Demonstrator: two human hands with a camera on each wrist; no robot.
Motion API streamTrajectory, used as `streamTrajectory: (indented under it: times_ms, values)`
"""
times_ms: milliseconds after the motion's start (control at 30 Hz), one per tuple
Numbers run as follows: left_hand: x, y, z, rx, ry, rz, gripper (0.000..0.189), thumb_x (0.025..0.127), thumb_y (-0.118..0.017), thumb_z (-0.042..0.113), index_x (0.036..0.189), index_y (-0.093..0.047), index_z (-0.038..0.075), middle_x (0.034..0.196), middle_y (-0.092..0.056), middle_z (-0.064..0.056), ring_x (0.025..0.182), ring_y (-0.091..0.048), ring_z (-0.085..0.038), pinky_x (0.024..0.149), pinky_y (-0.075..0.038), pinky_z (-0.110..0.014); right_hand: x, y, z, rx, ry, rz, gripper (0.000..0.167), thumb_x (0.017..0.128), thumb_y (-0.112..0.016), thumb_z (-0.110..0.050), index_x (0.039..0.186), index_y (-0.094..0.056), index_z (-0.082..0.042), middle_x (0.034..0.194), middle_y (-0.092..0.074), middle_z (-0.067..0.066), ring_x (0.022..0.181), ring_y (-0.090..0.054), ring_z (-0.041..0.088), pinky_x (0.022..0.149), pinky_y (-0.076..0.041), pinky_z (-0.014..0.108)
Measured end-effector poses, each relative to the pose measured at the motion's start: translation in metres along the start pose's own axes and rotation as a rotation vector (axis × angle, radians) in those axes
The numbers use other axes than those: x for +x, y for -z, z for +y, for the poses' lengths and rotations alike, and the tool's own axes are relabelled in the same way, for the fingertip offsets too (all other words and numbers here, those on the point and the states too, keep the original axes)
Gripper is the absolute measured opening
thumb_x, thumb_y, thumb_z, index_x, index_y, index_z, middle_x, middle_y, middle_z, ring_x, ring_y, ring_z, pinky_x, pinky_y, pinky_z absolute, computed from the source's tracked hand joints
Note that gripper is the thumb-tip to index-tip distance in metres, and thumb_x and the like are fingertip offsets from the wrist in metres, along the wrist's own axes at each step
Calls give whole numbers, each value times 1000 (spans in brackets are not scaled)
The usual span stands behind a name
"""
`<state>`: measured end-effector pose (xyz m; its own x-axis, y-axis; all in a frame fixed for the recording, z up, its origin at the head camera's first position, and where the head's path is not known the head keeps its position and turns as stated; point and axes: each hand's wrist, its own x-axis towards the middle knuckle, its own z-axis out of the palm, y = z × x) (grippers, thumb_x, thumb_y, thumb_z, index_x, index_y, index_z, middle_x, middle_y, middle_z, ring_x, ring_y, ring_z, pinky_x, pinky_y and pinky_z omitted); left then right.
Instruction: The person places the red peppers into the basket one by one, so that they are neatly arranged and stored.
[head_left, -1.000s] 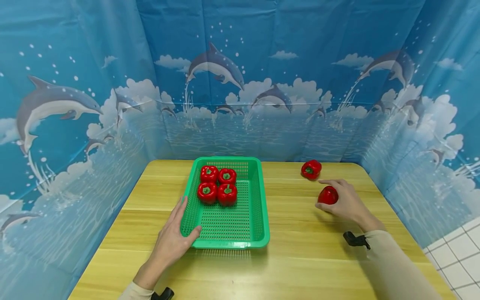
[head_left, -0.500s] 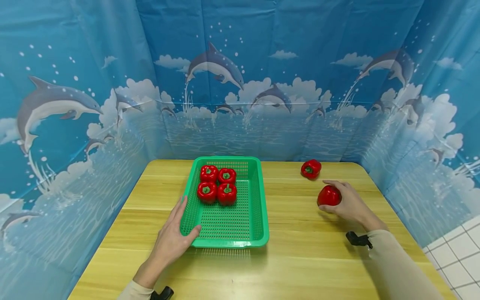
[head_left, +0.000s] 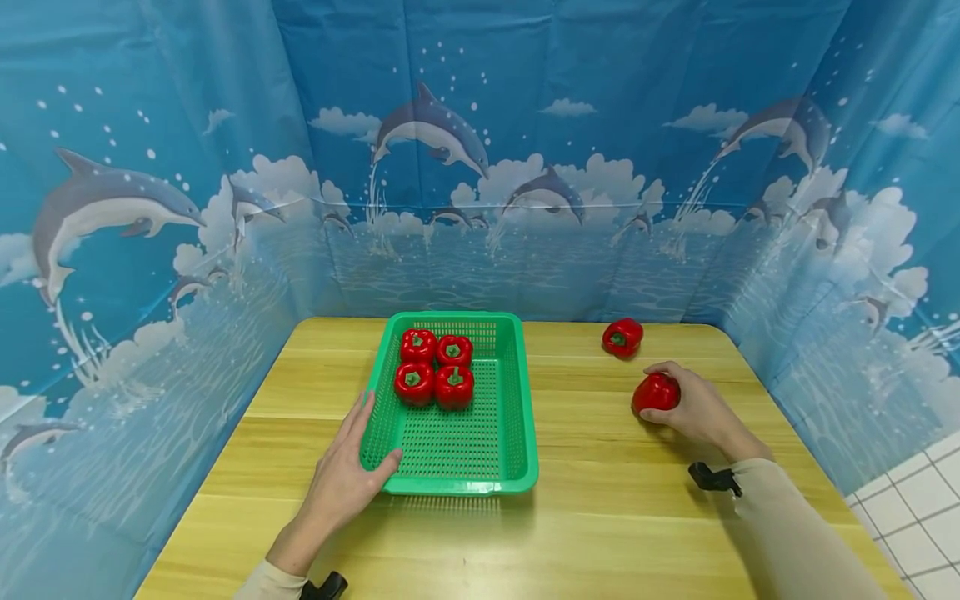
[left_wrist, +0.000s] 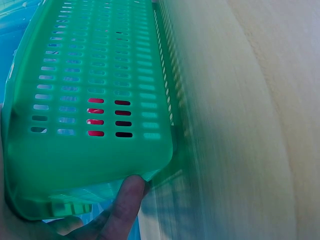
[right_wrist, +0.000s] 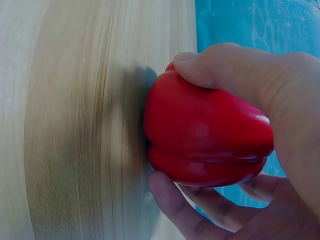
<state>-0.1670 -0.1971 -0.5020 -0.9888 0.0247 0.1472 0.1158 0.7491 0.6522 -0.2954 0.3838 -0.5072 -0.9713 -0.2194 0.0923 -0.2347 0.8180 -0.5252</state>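
On the right side of the table, my right hand (head_left: 697, 406) holds a glossy red bell pepper (head_left: 656, 395) between thumb and fingers. In the right wrist view the pepper (right_wrist: 207, 130) lies on its side against or just over the wood; which of these, I cannot tell. Behind it lies another red bell pepper (head_left: 622, 338), its green stem facing the front. My left hand (head_left: 341, 479) rests with extended fingers along the near left corner of a green plastic basket (head_left: 530, 433). A fingertip touches the basket's outer corner in the left wrist view. Several red peppers (head_left: 454, 388) stand stem up inside, towards the back left.
The light wooden table (head_left: 600, 525) ends at a blue dolphin-print curtain (head_left: 480, 250), which runs along the back and both sides. White tiles (head_left: 922, 508) show at the lower right.
The pepper has turned in my right hand and more of its red side shows. That hand shifted slightly right, then a little back left. My left hand and the basket stayed put.
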Motion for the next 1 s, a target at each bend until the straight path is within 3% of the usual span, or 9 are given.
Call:
streamTrajectory:
  times_ms: [1000]
  values:
    - [0, 0, -1, -14, -3, 9, 102, 108, -78, 37, 189, -20, 20, 196, -21, -20, 169, -44, -58, 116, -51, -88, -5, -1, -35, 4, 7, 41, 79, 93, -102, -28, 150, -57, 1, 149, -66, 34, 128, -69, 55, 101, -68, 68]
